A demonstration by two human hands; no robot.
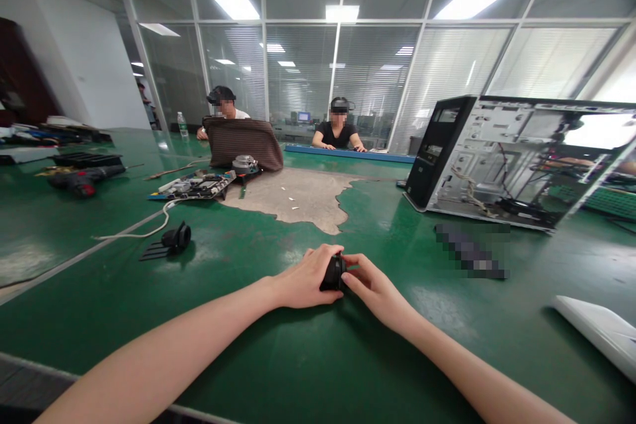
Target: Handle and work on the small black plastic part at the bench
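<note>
Just above the green tabletop, in the middle of the view, is a small black plastic part (pixel 334 273) with a rounded end; its exact kind is not clear. My left hand (pixel 305 278) wraps round it from the left, covering much of it. From the right, my right hand (pixel 371 286) pinches its rounded end between thumb and fingers. To the left on the table lies another black part (pixel 173 238), with a round collar and flat prongs.
An opened computer case (pixel 447 152) stands at right, near a blurred-out dark object (pixel 470 252) and a white object (pixel 599 328). A circuit board (pixel 196 185), white cable (pixel 144 234), power drill (pixel 84 179) and brown cloth-covered object (pixel 243 139) lie left. Two people sit opposite.
</note>
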